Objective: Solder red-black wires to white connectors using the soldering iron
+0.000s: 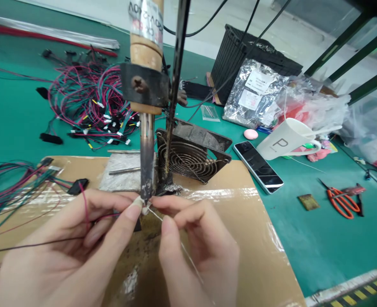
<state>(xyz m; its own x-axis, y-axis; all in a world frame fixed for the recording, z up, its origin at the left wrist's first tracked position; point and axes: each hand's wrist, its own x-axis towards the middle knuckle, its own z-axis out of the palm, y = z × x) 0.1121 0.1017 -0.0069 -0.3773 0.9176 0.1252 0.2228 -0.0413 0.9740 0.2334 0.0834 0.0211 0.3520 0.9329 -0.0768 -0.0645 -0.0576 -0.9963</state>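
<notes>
A soldering iron [147, 157] with a wooden handle is clamped upright on a stand, its tip pointing down. Just under the tip, my left hand [89, 238] is closed in a pinch on a small white connector [145, 210], with dark and pink wires running back across the palm. My right hand [197, 243] pinches a thin strand of solder wire [188, 256] between thumb and index finger, its end reaching the connector at the tip. My fingertips partly hide the connector.
Behind the iron stands a black fan [191, 160]. Bundled wire harnesses [92, 98] lie at the back left. To the right are a phone [258, 166], a white mug [284, 138] and orange-handled scissors [340, 202]. Cardboard [239, 204] covers the green table.
</notes>
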